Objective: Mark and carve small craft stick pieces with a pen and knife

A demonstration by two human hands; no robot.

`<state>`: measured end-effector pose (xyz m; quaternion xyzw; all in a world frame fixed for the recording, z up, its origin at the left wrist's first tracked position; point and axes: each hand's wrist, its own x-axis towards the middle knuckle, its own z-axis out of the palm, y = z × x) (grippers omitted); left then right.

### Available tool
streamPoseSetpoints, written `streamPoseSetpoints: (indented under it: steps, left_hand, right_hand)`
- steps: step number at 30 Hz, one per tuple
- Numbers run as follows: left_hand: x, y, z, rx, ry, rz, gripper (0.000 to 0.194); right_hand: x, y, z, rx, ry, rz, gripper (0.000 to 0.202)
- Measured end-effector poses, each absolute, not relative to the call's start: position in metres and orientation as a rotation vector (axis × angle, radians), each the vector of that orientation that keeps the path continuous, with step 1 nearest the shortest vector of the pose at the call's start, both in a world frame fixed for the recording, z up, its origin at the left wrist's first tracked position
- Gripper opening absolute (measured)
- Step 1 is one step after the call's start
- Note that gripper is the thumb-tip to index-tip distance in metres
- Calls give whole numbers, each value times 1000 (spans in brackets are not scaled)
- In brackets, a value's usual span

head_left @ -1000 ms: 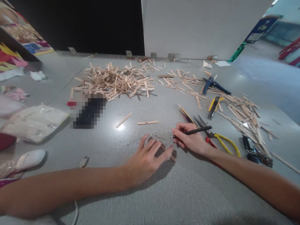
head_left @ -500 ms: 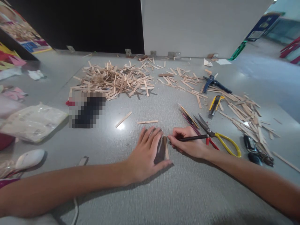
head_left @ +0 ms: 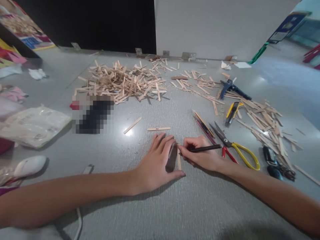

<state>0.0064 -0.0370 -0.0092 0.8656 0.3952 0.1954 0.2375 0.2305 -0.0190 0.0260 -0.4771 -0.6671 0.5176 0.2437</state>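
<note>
My left hand (head_left: 156, 161) lies on the grey table with its fingers spread, thumb and fingertips around a wooden stick (head_left: 179, 160). The thumb touches the stick's near end. My right hand (head_left: 200, 152) pinches a black pen (head_left: 206, 148), its tip at the stick's right edge near the far end. Just beyond my left fingertips, a stick with a dark mark (head_left: 158, 129) lies crosswise. Another stick (head_left: 132, 125) lies slanted to its left. Right of my right hand are pencils (head_left: 203, 125) and yellow-handled scissors (head_left: 228, 144).
A large pile of sticks (head_left: 125, 80) lies at the back, more sticks (head_left: 270, 121) at the right. Nearby are a yellow cutter (head_left: 233, 112), a blue tool (head_left: 231, 88) and black objects (head_left: 270, 156). A plastic packet (head_left: 36, 126) and white mouse (head_left: 30, 166) sit left.
The view has shifted slightly. The pen tip has moved a little nearer along the stick's edge, and my right fingertips now overlap the stick's far end. My left hand keeps its spread pose.
</note>
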Motion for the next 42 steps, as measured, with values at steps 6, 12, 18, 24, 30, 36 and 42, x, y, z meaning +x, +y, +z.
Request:
streamPoseSetpoints:
  steps: [6,12,18,24,30,36,42]
  left_hand:
    - [7,-37,-8,2401,1077,532,83]
    - [9,-35,-6,2403,1108,501,82]
    - [9,-36,-6,2391,1122,506,85]
    - [10,-36,-6,2394,1115,521,83]
    - [10,-35,-6,2382,1116,534,88]
    - [11,-34,-3,2377,1117,537,87]
    - [12,-33,-1,2371,1128,515,87]
  right_hand:
    - [231,-19,23,-1300,-1830,1375,44]
    - [230,-19,24,-1315,-1809,1396,45]
    - [229,-19,25,-1321,-1818,1374,45]
    - [229,-20,21,-1317,-1800,1397,44]
    - [230,-19,25,-1301,-1858,1374,45]
    - [231,-18,28,-1273,-1883,1396,44]
    - [231,-18,26,-1291,-1886,1381,44]
